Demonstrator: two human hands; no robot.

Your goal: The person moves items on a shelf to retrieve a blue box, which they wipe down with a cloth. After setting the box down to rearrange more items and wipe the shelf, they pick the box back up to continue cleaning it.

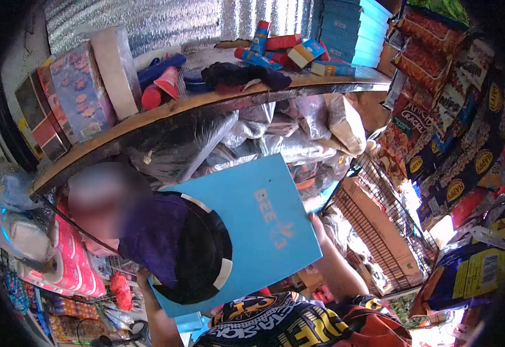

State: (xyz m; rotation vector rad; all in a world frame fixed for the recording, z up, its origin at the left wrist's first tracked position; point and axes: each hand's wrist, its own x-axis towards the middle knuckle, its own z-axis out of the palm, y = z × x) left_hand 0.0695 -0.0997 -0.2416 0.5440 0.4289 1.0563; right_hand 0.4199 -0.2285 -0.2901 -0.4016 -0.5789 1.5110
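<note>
- While the blue panel [252, 188] was supported, tilted, between both hands, its right edge was grasped by the right hand [317, 225], fingers partly hidden.
- Panel's lower-left edge was met by the left hand [144, 280]; finger closure could not be told.
- Panel's left part was overlapped by purple-and-black cloth [159, 237].
- Wire rack [374, 228] was seen right of panel.

BEE on blue bx [258, 214], HAPPY on pkts [484, 162]
</note>
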